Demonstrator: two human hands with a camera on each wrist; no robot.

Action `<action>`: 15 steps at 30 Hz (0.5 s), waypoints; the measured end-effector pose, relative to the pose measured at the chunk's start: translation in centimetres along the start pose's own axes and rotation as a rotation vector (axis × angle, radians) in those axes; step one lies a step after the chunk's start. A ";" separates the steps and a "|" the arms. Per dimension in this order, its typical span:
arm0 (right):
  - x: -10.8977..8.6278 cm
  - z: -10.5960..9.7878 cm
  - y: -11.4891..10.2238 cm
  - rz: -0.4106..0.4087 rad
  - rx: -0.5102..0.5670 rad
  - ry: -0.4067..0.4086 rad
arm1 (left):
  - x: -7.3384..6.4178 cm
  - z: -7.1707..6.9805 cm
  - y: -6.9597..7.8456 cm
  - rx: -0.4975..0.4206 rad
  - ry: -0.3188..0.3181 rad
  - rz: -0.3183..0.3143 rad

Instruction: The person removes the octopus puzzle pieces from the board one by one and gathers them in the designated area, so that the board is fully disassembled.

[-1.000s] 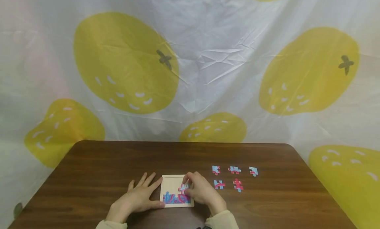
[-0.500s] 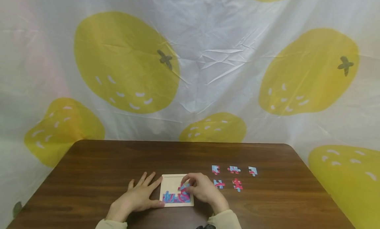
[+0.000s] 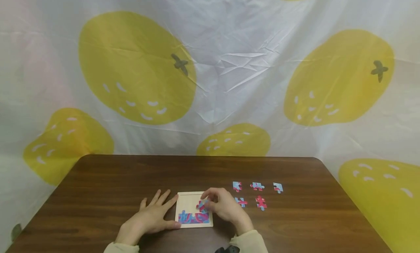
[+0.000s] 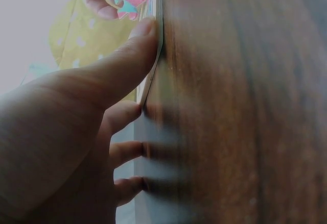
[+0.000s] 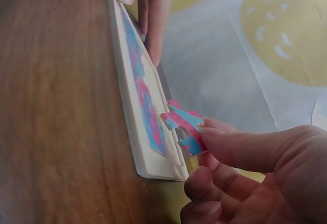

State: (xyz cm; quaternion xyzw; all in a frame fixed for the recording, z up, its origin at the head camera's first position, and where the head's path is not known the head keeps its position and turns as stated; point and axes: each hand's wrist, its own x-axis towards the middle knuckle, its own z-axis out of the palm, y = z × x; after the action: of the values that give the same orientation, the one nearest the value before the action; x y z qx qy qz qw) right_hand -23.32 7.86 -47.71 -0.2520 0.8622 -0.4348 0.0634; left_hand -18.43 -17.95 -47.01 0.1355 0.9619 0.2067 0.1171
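Note:
A pale wooden puzzle tray lies on the table, its near row filled with joined blue, purple and pink pieces. My left hand is spread at the tray's left side, thumb on the near left corner and fingertips down on the table. Between thumb and fingers, my right hand pinches a pink and light-blue jigsaw piece just over the right part of the tray. The right wrist view shows this piece tilted and raised off the tray floor; the fingers behind it are partly hidden.
Several loose jigsaw pieces lie right of the tray in two rows: a back row with a middle piece and a corner-like piece, and a front row with a red piece. A patterned curtain hangs behind the brown table.
The pinched piece has turned in my right fingers and shifted slightly away from the filled row. My left hand keeps its place on the tray's corner.

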 end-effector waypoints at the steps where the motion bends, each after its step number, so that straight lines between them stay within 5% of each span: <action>1: 0.0 0.0 0.0 0.001 0.010 0.003 | 0.0 0.0 0.0 0.001 0.001 0.001; 15: -0.7 -2.2 -0.3 0.088 0.130 0.058 | 0.0 0.1 -0.1 -0.002 -0.005 0.011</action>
State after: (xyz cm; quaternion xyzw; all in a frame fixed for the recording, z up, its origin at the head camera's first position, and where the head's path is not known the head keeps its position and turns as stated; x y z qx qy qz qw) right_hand -23.33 9.63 -46.14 -0.1965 0.8439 -0.4938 0.0736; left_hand -18.45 -18.04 -47.16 0.1411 0.9606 0.2080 0.1186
